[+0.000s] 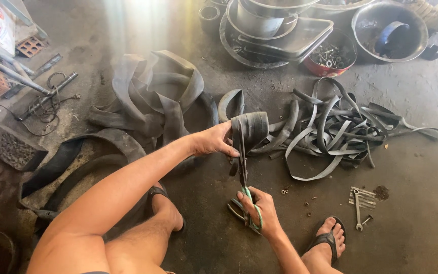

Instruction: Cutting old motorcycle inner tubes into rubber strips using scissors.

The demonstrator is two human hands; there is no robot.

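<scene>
On a stained concrete workshop floor (422, 167), a seated person cuts black rubber inner tube with scissors. The left hand (214, 139) is closed on a folded band of inner tube (252, 129), thumb and fingers pinching its near edge and holding it up at the centre of the scene. Below it, nearer the camera, the right hand (260, 208) is wrapped around the green handles of the scissors (243, 195), whose blades point up into the rubber just under the left thumb.

To the right lies a heap of cut rubber strips (340, 132); to the left, larger uncut tubes (153, 96) sprawl over the floor. Far across the floor stand stacked metal basins (275, 30) and a red bowl of bolts (330, 58). Near the person's sandalled right foot (330, 241) lie a few spanners (360, 200) and scattered nuts.

The chief risk, judging by the grip, is to the left thumb: the blades appear to run very close beneath it, and a slip on the thick, springy rubber could bring them onto the fingers. The folded band could also twist in the pinch and send the cut off line. Loose nuts near the bare toes are a smaller hazard.
</scene>
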